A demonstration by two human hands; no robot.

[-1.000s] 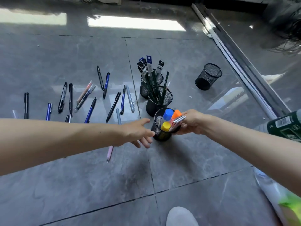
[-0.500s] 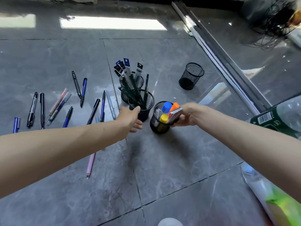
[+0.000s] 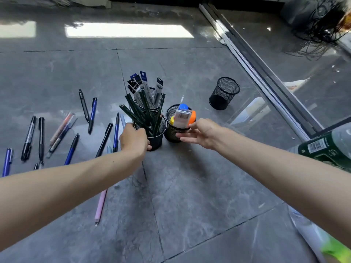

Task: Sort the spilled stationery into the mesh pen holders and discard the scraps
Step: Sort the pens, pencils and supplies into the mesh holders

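Note:
Three black mesh holders stand together on the grey tile floor. My left hand (image 3: 133, 138) grips the near one, the pencil holder (image 3: 158, 138), which is full of dark green pencils (image 3: 141, 112). My right hand (image 3: 202, 132) touches the highlighter holder (image 3: 169, 130) with straightened fingers; blue, yellow and orange highlighters and a barcoded packet (image 3: 181, 118) stick out of it. The rear holder (image 3: 152, 92) carries packaged refills. Several loose pens (image 3: 40, 137) lie to the left, and a pink pen (image 3: 100, 205) lies under my left forearm.
An empty mesh holder (image 3: 224, 93) stands apart at the back right. A sliding door track (image 3: 256, 63) runs diagonally on the right. A green-labelled bottle (image 3: 326, 149) and a plastic bag (image 3: 322, 242) sit at the right edge. Tangled cables (image 3: 319, 25) fill the top right corner.
My left hand moved from the floor up to the pencil holder and took hold of it. My right hand loosened its grip on the highlighter holder, fingers now straight.

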